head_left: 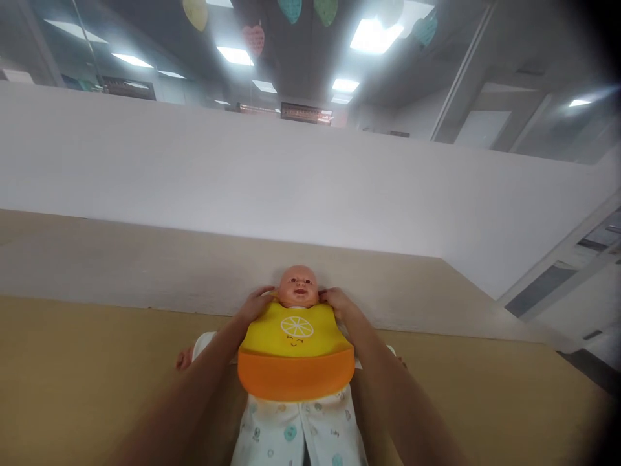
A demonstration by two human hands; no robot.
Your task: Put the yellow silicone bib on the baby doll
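A baby doll (297, 277) lies on its back, head toward the wall, in white printed clothes (291, 432). Over its chest is a yellow bib (317, 331) with a white citrus-slice print and an orange catch pocket (295, 375) along the bottom. My left hand (256, 305) is closed at the bib's upper corner, left of the doll's neck. On the other side of the neck, my right hand (338, 303) grips the opposite upper corner. The fingertips of both hands and the ends of the bib's straps are partly hidden beside the neck.
The doll rests on a light wooden table (87, 375). Behind it a paler ledge or tabletop strip (145, 265) meets a white wall (218, 175). Glass above the wall carries hanging paper decorations (253, 40). The table's right edge drops off at lower right.
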